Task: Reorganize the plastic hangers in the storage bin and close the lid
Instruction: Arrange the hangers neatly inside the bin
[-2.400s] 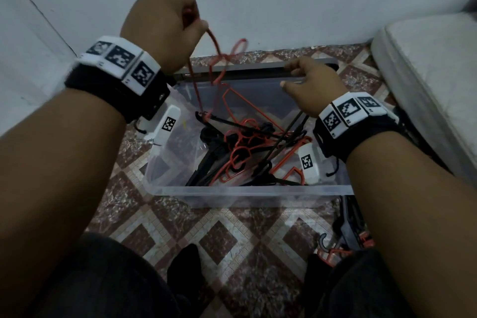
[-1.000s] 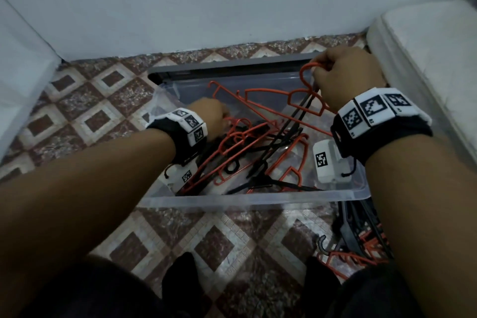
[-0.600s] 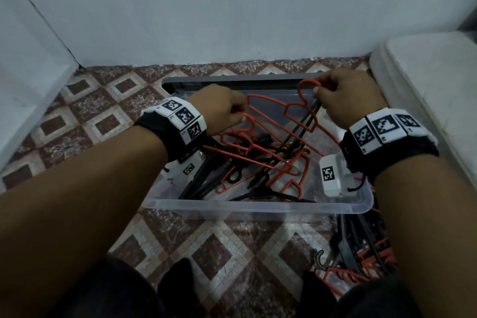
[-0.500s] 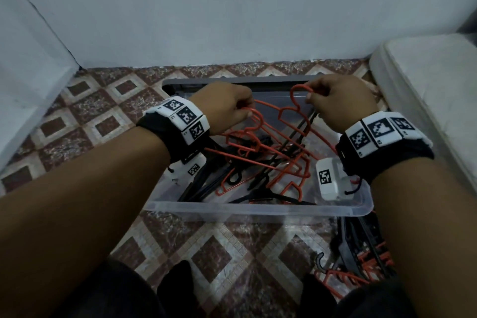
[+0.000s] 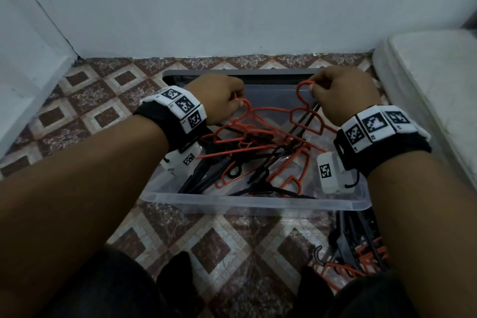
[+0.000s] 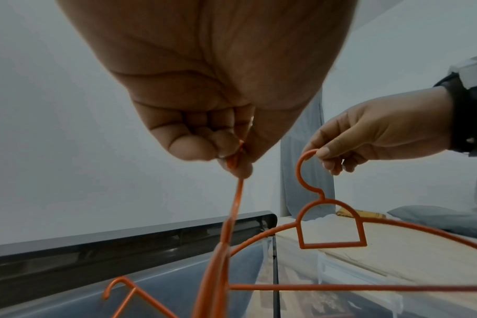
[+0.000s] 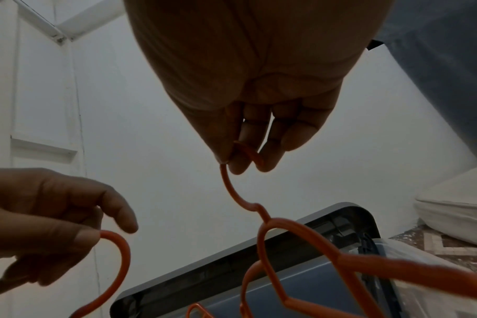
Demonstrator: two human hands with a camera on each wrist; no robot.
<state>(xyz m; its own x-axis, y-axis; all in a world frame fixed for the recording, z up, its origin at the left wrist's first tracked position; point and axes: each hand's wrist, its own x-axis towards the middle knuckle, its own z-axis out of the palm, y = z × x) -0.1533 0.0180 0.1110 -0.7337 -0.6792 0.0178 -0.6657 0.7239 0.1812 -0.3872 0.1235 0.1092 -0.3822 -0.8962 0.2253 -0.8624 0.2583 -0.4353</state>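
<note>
Both hands work above the clear storage bin (image 5: pixel 258 205), which sits in the middle of the head view on the tiled floor (image 5: pixel 227 242). The left hand (image 5: pixel 219 97) pinches the hook of one orange hanger (image 5: pixel 247 121) between thumb and fingers; the right hand (image 5: pixel 340 95) pinches the hook of a second orange hanger (image 5: pixel 300 111) the same way. Both hangers rise out of a tangled heap of orange and black hangers (image 5: pixel 253 162) lying in the bin.

These hangers look light, thin and springy, stiff enough to keep their shape but likely to snag: hooks and shoulder notches catch on neighbouring bars. The hook is a fair place to hold for lifting, though a grip at the neck or along the bottom bar would probably give more control when laying one flat.

The head view alone shows the heap, the bin's near rim and a further bunch of hangers (image 5: pixel 358 250) on the floor at lower right, outside the bin. The wrist views show what it hides: the left wrist view shows the left hand's fingertips (image 6: pixel 223 148) closed on a thin orange stem, and the right wrist view shows the right hand's fingers (image 7: pixel 245 150) curled through the hook's curve. Both also show the dark lid (image 6: pixel 123 243) standing behind the bin at the far rim, still open
</note>
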